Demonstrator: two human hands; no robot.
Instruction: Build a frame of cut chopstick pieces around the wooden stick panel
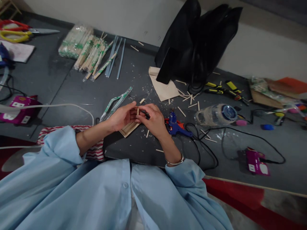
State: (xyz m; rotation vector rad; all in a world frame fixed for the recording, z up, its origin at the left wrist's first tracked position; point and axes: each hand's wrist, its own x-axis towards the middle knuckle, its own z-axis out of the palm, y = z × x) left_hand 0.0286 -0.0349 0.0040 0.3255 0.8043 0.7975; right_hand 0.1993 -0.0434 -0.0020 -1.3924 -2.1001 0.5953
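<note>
My left hand [122, 117] has its fingers curled around a short piece of wooden stick [137, 111], held upright in front of me. Close against it, my right hand [154, 120] is closed on a slim black tool [145, 114], mostly covered by the fingers; its kind is unclear. Both hands meet over a small slatted wooden panel [130, 129] lying on the table, partly hidden by them. Just beyond the fingers lies a short wooden offcut [142, 101]. A blue glue gun [176, 125] rests right of my right hand.
Green-and-clear wrappers [116, 103] lie left of the hands, with wrapped chopsticks [92, 57] farther back. A phone [165, 65] leans on a black bag [196, 41]. To the right are cut sticks, a plastic bottle [216, 114], cables and a purple box [257, 162].
</note>
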